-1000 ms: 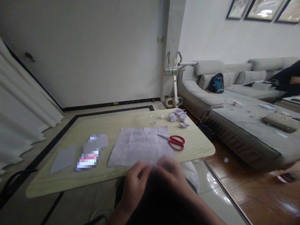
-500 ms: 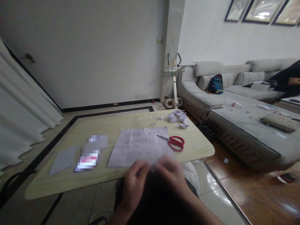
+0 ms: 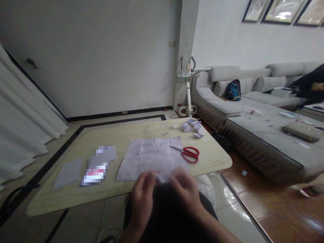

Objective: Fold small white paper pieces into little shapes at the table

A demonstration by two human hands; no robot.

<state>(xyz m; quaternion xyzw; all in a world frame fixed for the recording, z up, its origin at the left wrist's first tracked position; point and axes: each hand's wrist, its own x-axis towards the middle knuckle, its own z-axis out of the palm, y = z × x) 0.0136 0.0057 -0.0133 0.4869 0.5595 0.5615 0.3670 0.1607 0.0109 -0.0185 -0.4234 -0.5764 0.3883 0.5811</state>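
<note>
Paper, small, white and blurred, is pinched in the fingertip grip of left hand and right hand, angled inward by the pale wood-grained counter's near edge; beyond, red-handled metal scissors overlap a creased, printed white sheet.

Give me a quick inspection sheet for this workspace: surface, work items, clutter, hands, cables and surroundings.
Surface: wood-patterned table, rounded corners.
Work items: small piece of paper between the hands; red-handled scissors lying partly over a creased sheet.
Clutter: folded paper pieces and scraps toward the far right; blank paper and a pixelated item at left.
Hands: left hand and right hand both hold the small piece of paper; slightly blurred.
Cables: thin pale loop on the floor, possibly a cable; cannot confirm.
Surroundings: grey sofa with backpack, white curtain, another person partly visible.
</note>
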